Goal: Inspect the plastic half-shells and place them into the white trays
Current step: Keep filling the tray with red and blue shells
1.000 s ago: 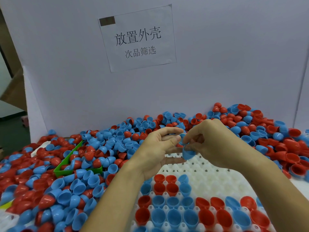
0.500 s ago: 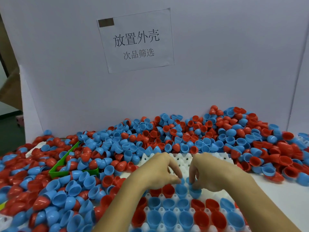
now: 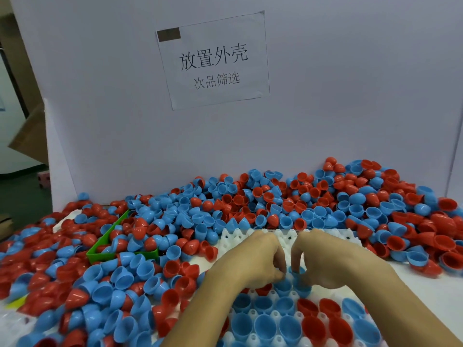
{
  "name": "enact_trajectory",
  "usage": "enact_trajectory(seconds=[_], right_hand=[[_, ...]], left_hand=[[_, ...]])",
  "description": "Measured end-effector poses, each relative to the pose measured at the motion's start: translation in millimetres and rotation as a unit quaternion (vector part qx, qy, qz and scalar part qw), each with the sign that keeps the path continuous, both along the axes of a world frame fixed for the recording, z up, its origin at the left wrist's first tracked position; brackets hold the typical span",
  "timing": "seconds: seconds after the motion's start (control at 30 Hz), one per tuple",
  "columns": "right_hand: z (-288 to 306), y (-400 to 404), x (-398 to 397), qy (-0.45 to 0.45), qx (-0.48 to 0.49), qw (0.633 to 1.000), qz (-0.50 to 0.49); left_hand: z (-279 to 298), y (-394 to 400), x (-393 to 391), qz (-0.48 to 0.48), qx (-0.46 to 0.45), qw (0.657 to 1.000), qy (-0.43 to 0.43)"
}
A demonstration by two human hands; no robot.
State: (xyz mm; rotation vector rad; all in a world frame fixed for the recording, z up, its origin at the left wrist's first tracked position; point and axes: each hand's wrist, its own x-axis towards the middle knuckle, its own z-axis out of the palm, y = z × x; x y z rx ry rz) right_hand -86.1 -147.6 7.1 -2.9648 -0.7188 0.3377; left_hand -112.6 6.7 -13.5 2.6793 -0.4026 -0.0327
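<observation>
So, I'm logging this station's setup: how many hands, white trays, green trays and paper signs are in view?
Hands: 2, left hand and right hand
White tray: 1 plainly seen
Green tray: 1
Sign: 1
Total: 5

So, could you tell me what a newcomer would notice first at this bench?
Probably the huge heap of red and blue half-shells banked against the white backboard, which carries a paper sign. Then both hands, left hand and right hand, fingers curled down together onto blue shells over the white tray, whose near rows are filled. A green bin sits half-buried on the left.
</observation>
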Motion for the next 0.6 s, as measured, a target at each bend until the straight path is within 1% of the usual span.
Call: enact_trajectory(seconds=[0.13, 0.2, 0.27, 0.33, 0.4, 0.47, 0.53, 0.6], right_hand=[[8.0, -7.0, -0.4, -0.016, 0.030, 0.999, 0.004], [11.0, -9.9, 0.4, -0.028, 0.056, 0.998, -0.001], [13.9, -11.2, 0.5, -0.032, 0.072, 0.997, -0.005], [17.0, -12.3, 0.2, -0.033, 0.077, 0.996, -0.003], [18.9, -13.1, 0.3, -0.036, 0.083, 0.996, 0.003], [19.9, -12.6, 0.0, -0.042, 0.089, 0.995, 0.010], [20.7, -10.9, -1.2, -0.046, 0.093, 0.995, 0.014], [22.1, -9.9, -2.6, -0.047, 0.094, 0.994, 0.019]], left_hand=[[16.8, 16.0, -1.8, 0.019, -0.041, 0.999, -0.012], [27.9, 34.1, -2.2, 0.058, -0.076, 0.995, -0.024], [32.0, 63.8, -1.7, 0.146, -0.072, 0.985, -0.063], [28.8, 99.6, -1.9, 0.273, -0.042, 0.958, -0.079], [20.1, 129.0, -5.3, 0.377, 0.008, 0.925, -0.043], [11.1, 143.5, -7.5, 0.438, 0.029, 0.899, 0.009], [5.5, 145.1, -9.4, 0.457, 0.019, 0.888, 0.045], [1.6, 141.9, -6.4, 0.448, 0.019, 0.892, 0.053]])
